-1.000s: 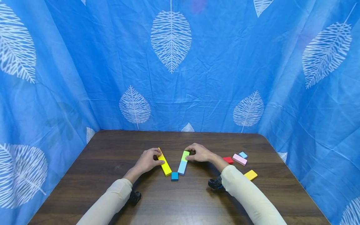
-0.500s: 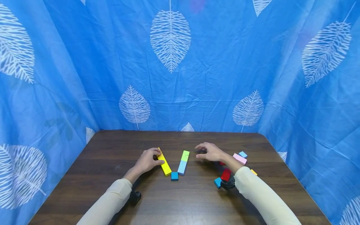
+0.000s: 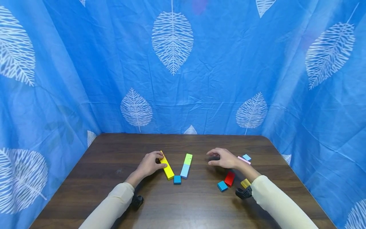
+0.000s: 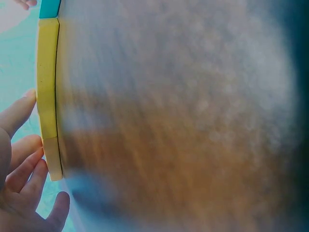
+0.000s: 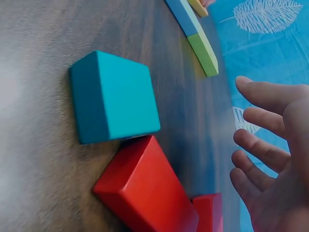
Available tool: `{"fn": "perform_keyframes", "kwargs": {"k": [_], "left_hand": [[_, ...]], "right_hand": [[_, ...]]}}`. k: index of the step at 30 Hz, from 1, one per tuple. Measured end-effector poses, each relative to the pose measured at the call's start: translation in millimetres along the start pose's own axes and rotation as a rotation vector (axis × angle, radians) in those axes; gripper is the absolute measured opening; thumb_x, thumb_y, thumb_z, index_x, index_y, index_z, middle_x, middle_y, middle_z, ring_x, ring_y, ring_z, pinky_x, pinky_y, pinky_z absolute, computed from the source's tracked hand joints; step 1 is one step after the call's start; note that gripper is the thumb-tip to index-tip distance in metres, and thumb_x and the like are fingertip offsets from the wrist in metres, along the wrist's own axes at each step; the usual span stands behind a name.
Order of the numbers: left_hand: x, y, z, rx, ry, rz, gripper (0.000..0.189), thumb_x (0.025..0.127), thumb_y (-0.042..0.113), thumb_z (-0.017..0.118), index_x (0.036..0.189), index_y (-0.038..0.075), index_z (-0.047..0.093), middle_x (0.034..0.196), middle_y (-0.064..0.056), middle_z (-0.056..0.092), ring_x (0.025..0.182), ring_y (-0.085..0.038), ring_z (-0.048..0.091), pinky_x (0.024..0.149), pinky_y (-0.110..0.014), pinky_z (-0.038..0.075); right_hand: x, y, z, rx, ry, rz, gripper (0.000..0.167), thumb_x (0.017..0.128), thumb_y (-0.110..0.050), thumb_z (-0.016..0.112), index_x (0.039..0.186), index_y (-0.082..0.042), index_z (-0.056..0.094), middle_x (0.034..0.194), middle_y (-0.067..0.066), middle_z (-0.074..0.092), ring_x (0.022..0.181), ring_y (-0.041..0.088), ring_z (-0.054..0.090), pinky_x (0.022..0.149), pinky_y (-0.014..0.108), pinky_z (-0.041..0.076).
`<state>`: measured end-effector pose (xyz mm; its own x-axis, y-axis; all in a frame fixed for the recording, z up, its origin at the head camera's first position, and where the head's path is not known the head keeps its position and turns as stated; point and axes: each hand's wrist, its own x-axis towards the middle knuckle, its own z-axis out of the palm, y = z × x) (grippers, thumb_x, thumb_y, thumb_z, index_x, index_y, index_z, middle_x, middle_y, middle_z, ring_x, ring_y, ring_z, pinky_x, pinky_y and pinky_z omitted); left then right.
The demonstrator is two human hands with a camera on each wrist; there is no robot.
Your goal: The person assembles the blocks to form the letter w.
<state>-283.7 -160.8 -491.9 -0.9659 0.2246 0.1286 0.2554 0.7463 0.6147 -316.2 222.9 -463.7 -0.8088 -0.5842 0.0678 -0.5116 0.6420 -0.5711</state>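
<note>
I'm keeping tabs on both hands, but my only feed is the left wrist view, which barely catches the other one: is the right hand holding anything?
Observer: No, the right hand holds nothing; its fingers are apart from any block.
Operator: Good. What lies to the right of the yellow strip I'm seeing?
Observer: The head view shows a green block end to end with a light blue block.

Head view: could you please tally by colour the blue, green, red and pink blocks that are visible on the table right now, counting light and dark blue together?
Blue blocks: 4
Green block: 1
Red block: 1
Pink block: 1, partly hidden
Total visible: 7
</note>
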Motion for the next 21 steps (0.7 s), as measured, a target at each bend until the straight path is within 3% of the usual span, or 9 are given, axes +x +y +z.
{"fn": "perform_keyframes", "kwargs": {"k": [12, 21], "left_hand": [[0.9, 0.0, -0.7, 0.01, 0.006, 0.001, 0.045, 0.088, 0.02, 0.086, 0.125, -0.003, 0.073, 0.137, -0.014, 0.063, 0.12, -0.033, 0.061, 0.099, -0.045, 0.054], [-0.1, 2.7, -1.6, 0.019, 0.012, 0.005, 0.045, 0.088, 0.02, 0.086, 0.124, -0.003, 0.073, 0.136, -0.015, 0.063, 0.123, -0.035, 0.06, 0.101, -0.046, 0.052]], "right_hand": [[-33.2, 5, -4, 0.017, -0.045, -0.028, 0.047, 0.095, -0.03, 0.077, 0.132, -0.004, 0.066, 0.126, 0.013, 0.067, 0.109, 0.032, 0.062, 0.092, 0.052, 0.055], [-55.3, 5, -1, -0.014, -0.068, -0.061, 0.048, 0.094, -0.034, 0.078, 0.13, -0.005, 0.068, 0.121, 0.004, 0.068, 0.106, 0.025, 0.063, 0.094, 0.046, 0.055]]}}
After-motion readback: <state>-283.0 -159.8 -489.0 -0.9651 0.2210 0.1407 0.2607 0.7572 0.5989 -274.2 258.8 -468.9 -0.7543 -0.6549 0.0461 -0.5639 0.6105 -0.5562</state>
